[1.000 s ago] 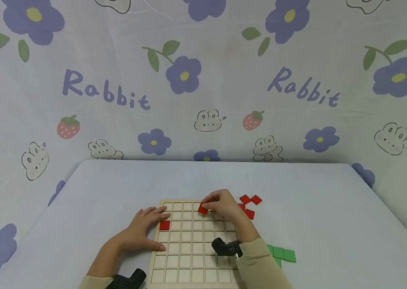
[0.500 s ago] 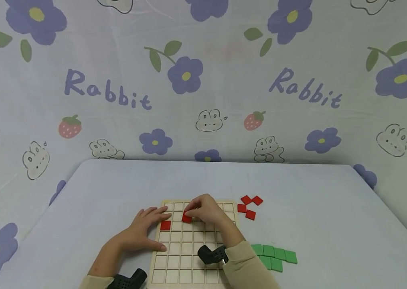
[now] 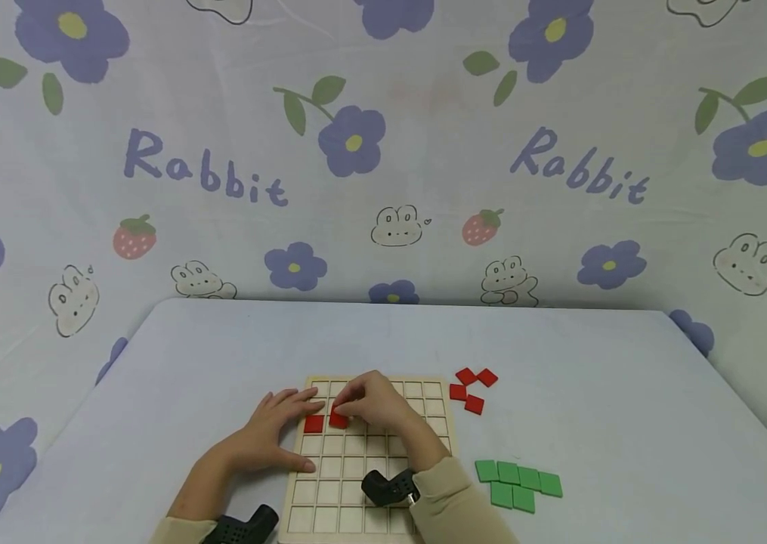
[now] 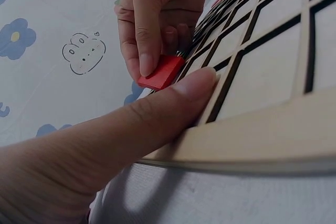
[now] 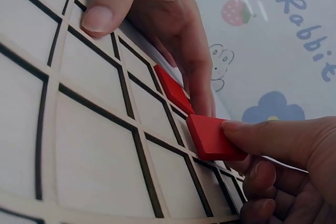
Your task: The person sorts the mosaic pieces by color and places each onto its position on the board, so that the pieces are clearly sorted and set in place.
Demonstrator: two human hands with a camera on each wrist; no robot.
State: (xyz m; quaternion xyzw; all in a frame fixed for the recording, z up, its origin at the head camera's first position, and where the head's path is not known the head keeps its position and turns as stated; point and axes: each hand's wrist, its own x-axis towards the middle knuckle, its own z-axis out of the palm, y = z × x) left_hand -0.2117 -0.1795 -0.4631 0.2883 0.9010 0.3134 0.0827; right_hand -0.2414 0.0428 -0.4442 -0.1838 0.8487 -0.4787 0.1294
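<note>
My right hand (image 3: 376, 400) pinches a red square tile (image 5: 212, 137) between thumb and fingers, close over the wooden grid board (image 3: 340, 495). In the right wrist view the held tile is tilted, near a second red tile (image 5: 173, 88) that sits in a cell at the board's left side. My left hand (image 3: 264, 434) lies spread along the left edge of the board, its thumb on the frame and its fingers near the upper corner. The left wrist view shows that thumb (image 4: 197, 85) pressed on the rim, with the held tile beyond it.
Several loose red tiles (image 3: 474, 405) lie on the white table (image 3: 594, 408) right of the board's upper corner. Several green tiles (image 3: 522, 500) are laid in two rows farther down on the right. A patterned cloth (image 3: 444, 249) hangs behind the table.
My right hand has carried the red tile leftward across the board, from the upper middle to beside the tile in the left column. The left hand stays in place.
</note>
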